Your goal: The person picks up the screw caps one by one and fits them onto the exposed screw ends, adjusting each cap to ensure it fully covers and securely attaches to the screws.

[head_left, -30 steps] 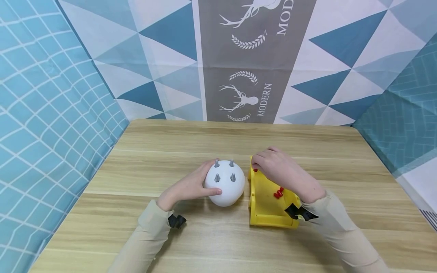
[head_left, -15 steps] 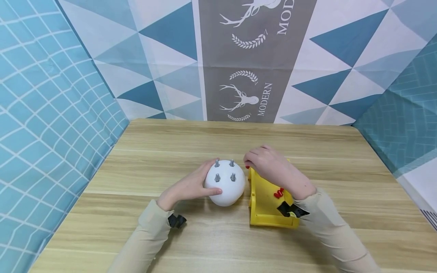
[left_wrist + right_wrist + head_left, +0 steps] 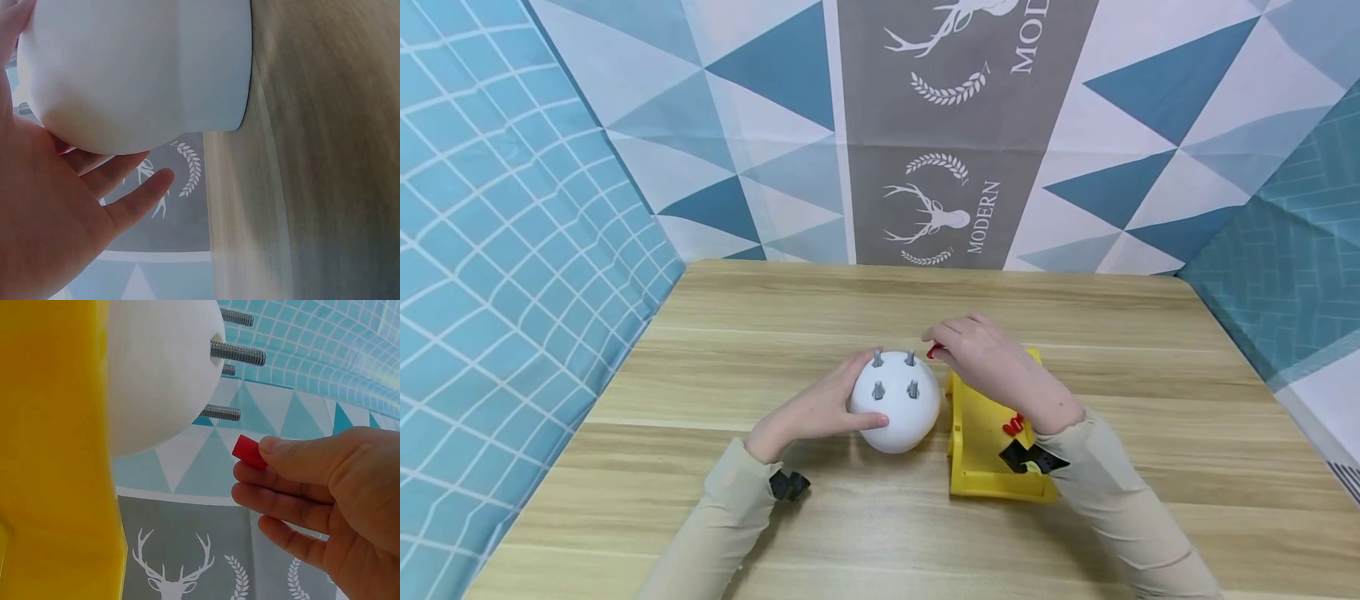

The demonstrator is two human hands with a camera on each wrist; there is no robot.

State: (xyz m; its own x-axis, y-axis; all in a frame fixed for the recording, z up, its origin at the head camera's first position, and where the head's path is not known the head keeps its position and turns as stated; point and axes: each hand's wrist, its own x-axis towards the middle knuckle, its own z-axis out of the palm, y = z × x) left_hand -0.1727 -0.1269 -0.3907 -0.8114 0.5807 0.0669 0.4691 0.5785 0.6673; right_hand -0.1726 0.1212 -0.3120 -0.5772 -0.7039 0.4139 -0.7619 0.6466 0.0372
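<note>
A white rounded dome (image 3: 895, 425) stands on the table, with several threaded metal bolts (image 3: 237, 352) sticking up from its top. My left hand (image 3: 820, 407) grips the dome from its left side, thumb on the near face and fingers around the far side. In the right wrist view, my right hand (image 3: 312, 487) pinches a small red cap (image 3: 249, 451) between thumb and fingers, a short way from the bolts. From the head view, that hand is just right of the far right bolt, above the far end of a yellow tray (image 3: 1000, 485).
Several more small red caps (image 3: 1013, 425) lie in the yellow tray, right beside the dome. The wooden table (image 3: 737, 333) ends at a patterned cloth backdrop (image 3: 925, 125). Black straps circle both wrists.
My right hand has lifted a red cap out of the tray and moved left toward the bolts. The left hand and the dome have stayed in place.
</note>
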